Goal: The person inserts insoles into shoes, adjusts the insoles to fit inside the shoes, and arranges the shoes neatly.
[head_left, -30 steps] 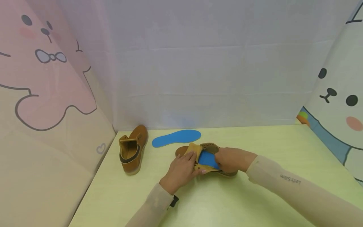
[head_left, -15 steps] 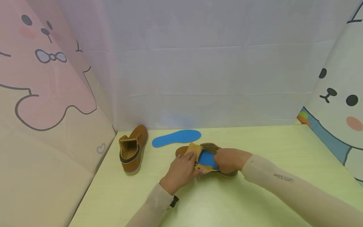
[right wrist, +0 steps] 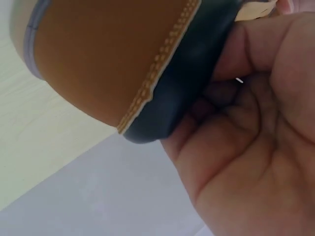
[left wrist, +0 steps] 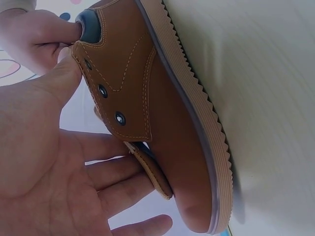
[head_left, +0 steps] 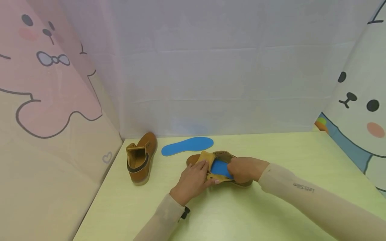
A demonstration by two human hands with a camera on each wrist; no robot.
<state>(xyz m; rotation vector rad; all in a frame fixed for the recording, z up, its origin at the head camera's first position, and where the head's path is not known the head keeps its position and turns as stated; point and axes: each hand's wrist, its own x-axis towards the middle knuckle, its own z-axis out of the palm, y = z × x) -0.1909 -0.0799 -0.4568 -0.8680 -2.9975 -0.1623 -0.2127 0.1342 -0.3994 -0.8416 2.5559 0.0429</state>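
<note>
Blue insole (head_left: 220,168) — inside shoe (left wrist: 157,108) (brown).

Smooth leather-look shoe (left wrist: 170,115), metal eyelets (left wrist: 118,118), matt insole (head_left: 221,168)

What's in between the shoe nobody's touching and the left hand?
Nothing but bare tabletop lies between the untouched shoe and the left hand; the head view shows it.
</note>
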